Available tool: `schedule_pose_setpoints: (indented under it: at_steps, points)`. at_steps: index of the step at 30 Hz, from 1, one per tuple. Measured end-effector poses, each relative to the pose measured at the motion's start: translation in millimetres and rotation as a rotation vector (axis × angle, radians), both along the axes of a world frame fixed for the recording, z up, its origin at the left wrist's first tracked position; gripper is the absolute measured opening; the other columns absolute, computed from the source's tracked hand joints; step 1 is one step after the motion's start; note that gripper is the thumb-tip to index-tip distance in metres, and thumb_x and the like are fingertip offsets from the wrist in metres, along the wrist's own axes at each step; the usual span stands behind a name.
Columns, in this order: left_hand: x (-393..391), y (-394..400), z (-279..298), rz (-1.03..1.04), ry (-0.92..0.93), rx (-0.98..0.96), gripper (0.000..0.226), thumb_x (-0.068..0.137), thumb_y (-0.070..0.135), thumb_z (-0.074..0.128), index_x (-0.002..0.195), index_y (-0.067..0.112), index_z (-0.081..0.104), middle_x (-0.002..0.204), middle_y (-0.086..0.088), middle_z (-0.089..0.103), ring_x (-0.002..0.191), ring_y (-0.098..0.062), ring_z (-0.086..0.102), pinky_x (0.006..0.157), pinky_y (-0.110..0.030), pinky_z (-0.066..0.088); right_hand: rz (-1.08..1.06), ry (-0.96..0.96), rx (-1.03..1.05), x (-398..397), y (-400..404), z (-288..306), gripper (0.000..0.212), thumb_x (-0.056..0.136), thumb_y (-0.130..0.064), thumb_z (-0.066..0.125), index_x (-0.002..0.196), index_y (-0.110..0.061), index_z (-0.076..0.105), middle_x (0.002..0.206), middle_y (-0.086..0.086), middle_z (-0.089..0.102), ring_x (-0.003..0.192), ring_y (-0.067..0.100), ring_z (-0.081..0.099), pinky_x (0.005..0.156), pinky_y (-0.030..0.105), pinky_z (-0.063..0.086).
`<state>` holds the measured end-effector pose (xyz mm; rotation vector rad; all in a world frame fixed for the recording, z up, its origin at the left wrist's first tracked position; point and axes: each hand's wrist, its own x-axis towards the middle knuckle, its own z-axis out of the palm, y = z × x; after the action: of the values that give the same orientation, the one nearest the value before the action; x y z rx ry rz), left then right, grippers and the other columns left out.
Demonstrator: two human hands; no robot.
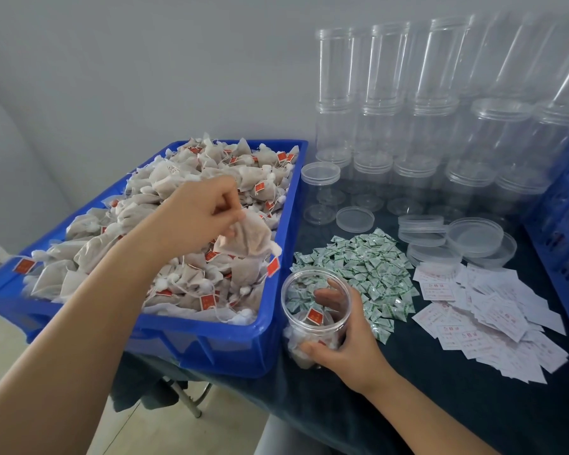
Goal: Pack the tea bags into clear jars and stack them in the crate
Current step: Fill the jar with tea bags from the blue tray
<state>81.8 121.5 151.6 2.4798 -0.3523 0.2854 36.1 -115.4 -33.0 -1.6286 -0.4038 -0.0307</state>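
Above the near right corner of the blue tray (pixel 191 343), a single tea bag (pixel 247 238) hangs from the left hand (pixel 200 214), well short of the clear jar (pixel 315 318) that stands on the dark table (pixel 440 405) just beside the tray's right wall. The risk, as I judge it, lies in the crossing: the bag dangles loosely with its red tag (pixel 272 267) trailing below, so the string could snag on the tray rim or the jar's lip and leave the bag draped outside the mouth. A light jar could also tip if the bag is pushed in hard, since only a few bags sit in its bottom.

That left hand is curled, thumb and fingertips pinching the bag's top corner, with the remaining fingers folded in. The right hand (pixel 349 349) wraps the jar from the right side, fingers curved round the far wall and thumb across the near wall, steadying it upright.

Beyond the jar lie a heap of small green sachets (pixel 358 274), white paper slips (pixel 486 316), loose lids (pixel 473 238) and rows of stacked empty jars (pixel 408 126).
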Motion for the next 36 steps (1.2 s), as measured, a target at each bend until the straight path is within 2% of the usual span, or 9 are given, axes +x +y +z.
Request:
schedule_pose_setpoints:
  at_steps: [5,9,12,15,17,20,24,27,36]
  points:
    - [-9.8,-19.2,16.5,-0.023,-0.073,-0.012,0.026,0.089,0.011,0.065,0.073,0.027,0.052,0.077,0.015,0.070,0.065,0.001,0.068,0.071,-0.028,0.055,0.015,0.011,0.014,-0.1,-0.6,-0.1,0.085,0.060,-0.033,0.086,0.130,-0.041,0.038,0.132,-0.003,0.051,0.119,-0.003,0.055,0.089,0.009,0.045]
    - [-20.3,-37.6,26.6,-0.077,-0.100,-0.001,0.026,0.088,0.011,0.065,0.073,0.028,0.052,0.076,0.008,0.070,0.065,-0.001,0.068,0.068,-0.027,0.056,0.019,0.017,0.031,-0.3,-1.4,0.0,0.085,0.061,-0.025,0.086,0.130,-0.038,0.038,0.131,-0.003,0.052,0.117,-0.003,0.056,0.088,0.009,0.046]
    - [-27.0,-53.1,26.6,-0.126,-0.119,0.053,0.026,0.088,0.011,0.064,0.074,0.028,0.051,0.074,0.005,0.069,0.068,-0.004,0.067,0.069,-0.030,0.057,0.028,0.015,0.030,0.7,-2.7,0.3,0.083,0.065,-0.014,0.087,0.130,-0.034,0.040,0.122,-0.019,0.059,0.115,0.001,0.059,0.085,0.012,0.049]
    - [-30.7,-65.9,18.9,-0.177,-0.116,0.096,0.029,0.089,0.012,0.064,0.073,0.031,0.048,0.072,0.005,0.066,0.068,-0.008,0.065,0.068,-0.030,0.054,0.021,0.016,0.025,0.6,-3.4,-0.5,0.077,0.066,-0.014,0.085,0.127,-0.026,0.041,0.117,-0.026,0.061,0.109,0.001,0.063,0.081,0.012,0.050]
    - [-31.4,-72.3,10.8,-0.217,-0.119,0.118,0.025,0.089,0.011,0.063,0.074,0.026,0.048,0.070,0.005,0.065,0.067,-0.009,0.062,0.068,-0.028,0.050,0.004,0.020,0.039,-0.1,-2.8,-1.1,0.076,0.063,-0.020,0.085,0.126,-0.026,0.042,0.115,-0.026,0.062,0.106,0.001,0.064,0.080,0.014,0.051]
    - [-31.4,-79.2,-3.0,-0.257,-0.114,0.175,0.018,0.090,0.012,0.061,0.080,0.021,0.050,0.070,-0.001,0.064,0.064,-0.014,0.061,0.065,-0.030,0.047,-0.016,0.001,0.042,0.0,-1.4,-1.0,0.073,0.063,-0.018,0.084,0.122,-0.039,0.045,0.112,-0.017,0.066,0.101,0.006,0.067,0.079,0.017,0.053]
    - [-32.6,-85.5,-18.3,-0.290,-0.069,0.247,0.015,0.093,0.013,0.055,0.082,0.019,0.047,0.066,-0.003,0.060,0.060,-0.020,0.058,0.063,-0.038,0.048,-0.004,0.010,0.054,0.6,-1.2,0.0,0.075,0.065,-0.017,0.082,0.127,-0.027,0.041,0.111,-0.019,0.066,0.102,0.003,0.066,0.080,0.015,0.052]
    - [-36.3,-88.8,-27.3,-0.290,-0.062,0.329,0.009,0.095,0.013,0.049,0.086,0.016,0.047,0.065,-0.005,0.056,0.061,-0.024,0.053,0.061,-0.041,0.046,-0.005,0.012,0.058,0.9,-1.8,1.7,0.080,0.063,-0.022,0.082,0.129,-0.029,0.039,0.114,-0.024,0.062,0.105,0.001,0.063,0.082,0.013,0.050]
    - [-37.9,-104.6,-47.5,-0.352,0.128,0.454,0.015,0.096,0.016,0.047,0.082,0.019,0.041,0.072,0.002,0.048,0.068,-0.018,0.046,0.064,-0.032,0.041,0.005,0.030,0.045,0.4,-1.6,3.6,0.078,0.063,-0.025,0.082,0.127,-0.031,0.039,0.115,-0.024,0.061,0.108,0.003,0.063,0.081,0.016,0.052]
